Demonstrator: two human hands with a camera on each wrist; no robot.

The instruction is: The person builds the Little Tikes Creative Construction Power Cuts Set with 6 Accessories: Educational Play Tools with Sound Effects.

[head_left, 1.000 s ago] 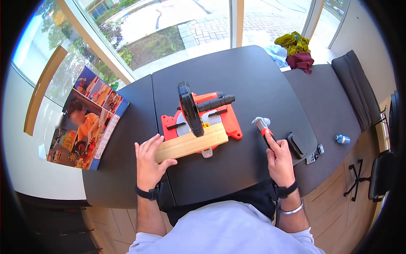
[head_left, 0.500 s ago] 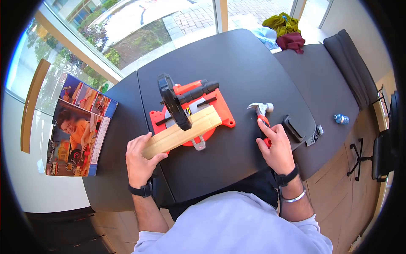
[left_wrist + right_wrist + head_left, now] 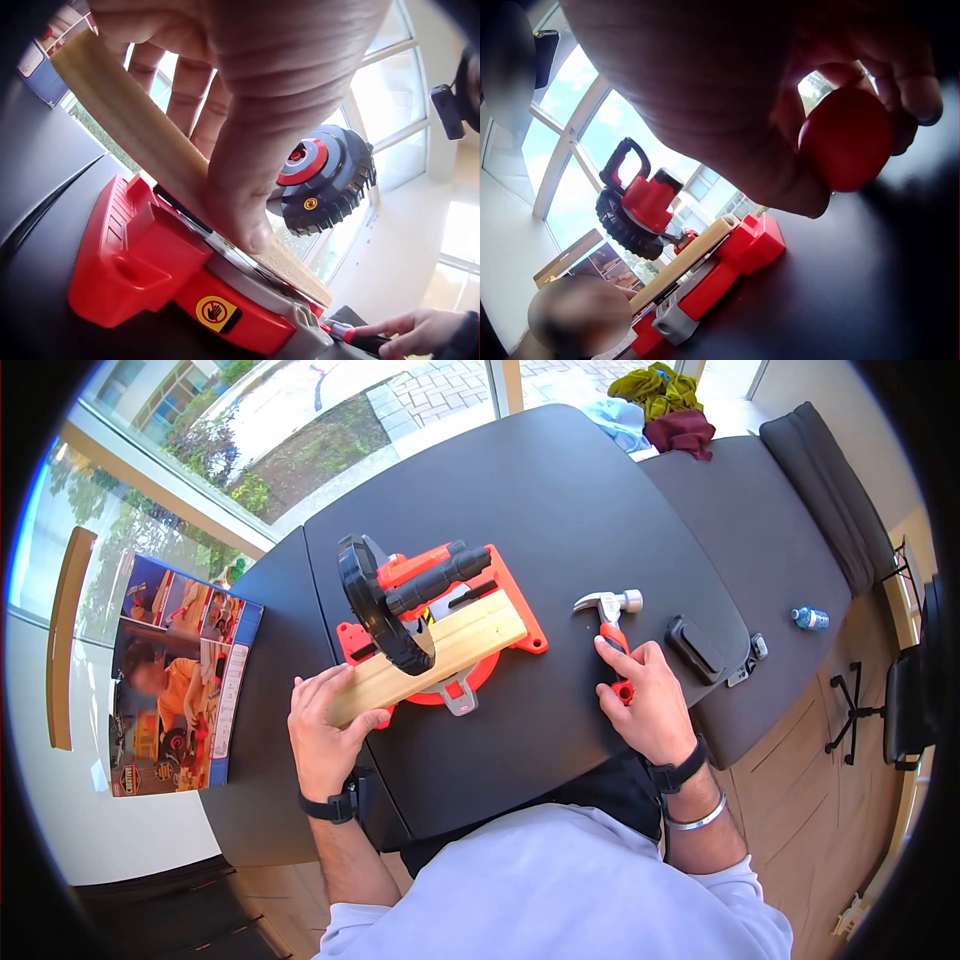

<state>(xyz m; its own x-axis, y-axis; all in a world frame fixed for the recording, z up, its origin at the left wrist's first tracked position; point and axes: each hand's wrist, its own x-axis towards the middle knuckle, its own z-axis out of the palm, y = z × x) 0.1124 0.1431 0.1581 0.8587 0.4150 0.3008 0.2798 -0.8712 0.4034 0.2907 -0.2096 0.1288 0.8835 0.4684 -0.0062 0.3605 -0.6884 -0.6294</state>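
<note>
A light wooden plank (image 3: 450, 650) lies across the base of a red, black and grey toy miter saw (image 3: 410, 575), under its black blade guard. The left hand (image 3: 325, 735) grips the plank's near left end, thumb on the front edge and fingers over the back; the left wrist view shows this thumb (image 3: 244, 180) pressed along the plank. To the right of the saw, the right hand (image 3: 648, 700) holds a claw hammer (image 3: 612, 625) by its red and black handle, the metal head pointing away. In the right wrist view the handle's red butt (image 3: 847, 140) shows between the fingers.
A picture box (image 3: 180, 680) stands at the left of the dark table (image 3: 500, 750). A black case (image 3: 695, 650) and a small metallic item (image 3: 742, 672) lie by the right edge. Beyond are a bench with a bottle (image 3: 810, 619), piled clothes (image 3: 660, 405) and windows.
The camera view has shifted, so the table things appear farther left. The right hand has shifted its hold on the hammer, whose head now shows plainly. The left hand keeps hold of the plank.
</note>
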